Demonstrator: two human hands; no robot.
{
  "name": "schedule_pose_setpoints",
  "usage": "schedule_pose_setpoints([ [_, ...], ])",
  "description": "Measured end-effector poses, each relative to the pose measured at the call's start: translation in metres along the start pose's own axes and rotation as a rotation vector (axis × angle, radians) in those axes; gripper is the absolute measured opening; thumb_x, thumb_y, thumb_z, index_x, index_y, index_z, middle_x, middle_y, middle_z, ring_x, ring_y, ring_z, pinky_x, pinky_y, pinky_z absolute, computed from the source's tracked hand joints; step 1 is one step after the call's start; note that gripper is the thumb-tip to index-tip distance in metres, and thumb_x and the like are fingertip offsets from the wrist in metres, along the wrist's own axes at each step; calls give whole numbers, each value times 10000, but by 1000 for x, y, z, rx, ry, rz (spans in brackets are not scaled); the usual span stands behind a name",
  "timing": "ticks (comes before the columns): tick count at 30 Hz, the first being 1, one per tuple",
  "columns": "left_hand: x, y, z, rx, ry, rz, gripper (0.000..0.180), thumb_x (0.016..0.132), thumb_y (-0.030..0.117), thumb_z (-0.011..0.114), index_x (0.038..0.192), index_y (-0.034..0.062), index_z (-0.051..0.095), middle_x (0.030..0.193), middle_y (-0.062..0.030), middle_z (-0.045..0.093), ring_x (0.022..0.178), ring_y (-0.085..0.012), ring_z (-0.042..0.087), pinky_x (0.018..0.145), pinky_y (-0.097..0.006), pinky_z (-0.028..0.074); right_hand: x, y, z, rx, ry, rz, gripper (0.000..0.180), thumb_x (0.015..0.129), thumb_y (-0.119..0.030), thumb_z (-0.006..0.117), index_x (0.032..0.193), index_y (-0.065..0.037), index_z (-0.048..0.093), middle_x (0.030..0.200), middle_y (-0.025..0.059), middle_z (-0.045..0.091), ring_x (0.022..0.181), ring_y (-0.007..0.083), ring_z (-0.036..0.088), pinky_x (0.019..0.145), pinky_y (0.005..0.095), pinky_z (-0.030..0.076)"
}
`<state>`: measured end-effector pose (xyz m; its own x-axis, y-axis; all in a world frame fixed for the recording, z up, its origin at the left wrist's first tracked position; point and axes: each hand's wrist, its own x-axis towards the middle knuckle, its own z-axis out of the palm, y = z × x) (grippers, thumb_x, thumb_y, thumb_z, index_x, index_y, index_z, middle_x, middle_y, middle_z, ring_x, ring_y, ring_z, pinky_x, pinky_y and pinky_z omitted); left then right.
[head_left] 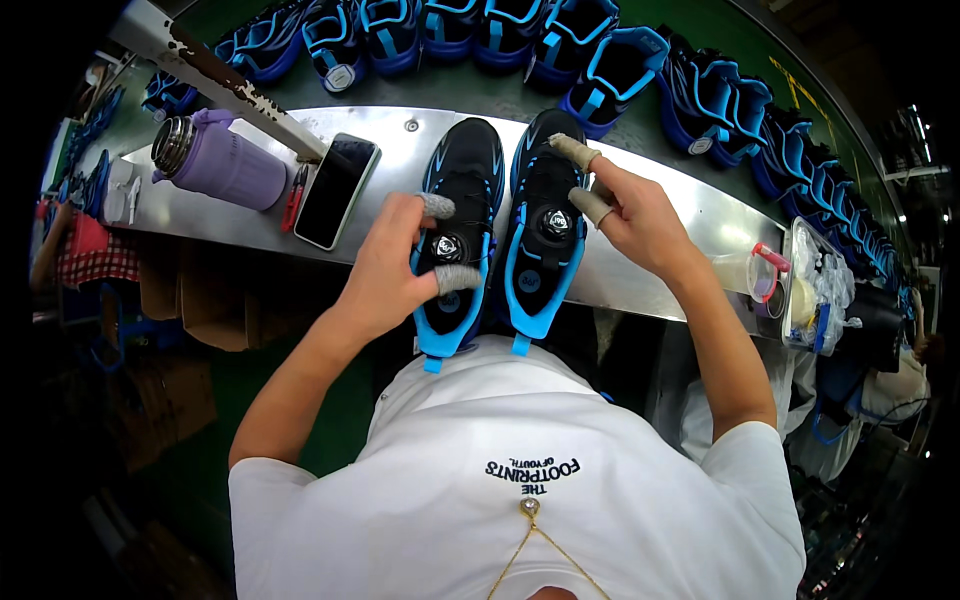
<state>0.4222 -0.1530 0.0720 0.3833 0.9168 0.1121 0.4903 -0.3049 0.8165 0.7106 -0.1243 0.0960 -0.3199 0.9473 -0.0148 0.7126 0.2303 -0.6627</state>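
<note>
Two black shoes with bright blue collars stand side by side before me, toes pointing away: a left shoe [462,175] and a right shoe [540,190]. Each has a round dial on its tongue, the left dial [446,249] and the right dial [555,224]. My left hand [388,268] holds the left shoe from its outer side, its grey-wrapped thumb and finger bent over the top around the dial. Over the right shoe's outer front, my right hand [630,212] has its beige-wrapped finger and thumb spread apart, close against the upper.
On the metal bench [665,262] lie a phone [338,190], red-handled snips [294,198] and a purple bottle [228,160]. A worn metal post [225,85] slants across the left. A tray [815,285] with plastic-wrapped items sits right. Rows of similar shoes [715,95] line the far side.
</note>
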Motion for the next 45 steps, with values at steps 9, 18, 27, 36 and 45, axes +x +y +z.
schedule_pose_setpoints([
  [9,0,1,-25,-22,-281,56,367,843,-2,672,1207,19,633,1041,-51,610,881,-110,548,795,-248,457,5,-7,3,89,-5,-34,454,912,-130,653,1358,-175,576,779,131,593,636,238,518,639,331,459],
  [18,-70,17,-6,-1070,-111,-787,342,1015,175,518,1247,-72,556,1183,-163,636,886,-190,659,596,-233,540,38,-56,35,-15,-442,-490,643,874,-261,672,1470,-223,435,935,130,566,805,307,590,719,412,501],
  [27,-68,7,22,-1285,58,-741,311,995,31,397,1266,-90,490,1225,-182,576,1174,-301,607,602,-267,590,40,-65,88,-43,-468,-434,533,886,-216,630,1409,-248,531,866,65,609,802,310,611,681,389,507],
  [36,-71,1,43,-1299,-58,-759,292,1013,124,471,1216,-82,507,1194,-194,600,1141,-303,636,563,-266,585,14,-55,89,-178,-350,-528,600,887,-153,625,1454,-285,478,822,128,617,726,330,613,691,380,526],
  [45,-65,22,75,-695,-37,-700,280,1015,174,526,1199,-26,595,1020,-131,695,777,-151,676,502,-241,499,42,21,62,-93,-256,-276,462,950,-205,568,1407,-220,498,1027,183,696,914,355,676,808,443,525],
])
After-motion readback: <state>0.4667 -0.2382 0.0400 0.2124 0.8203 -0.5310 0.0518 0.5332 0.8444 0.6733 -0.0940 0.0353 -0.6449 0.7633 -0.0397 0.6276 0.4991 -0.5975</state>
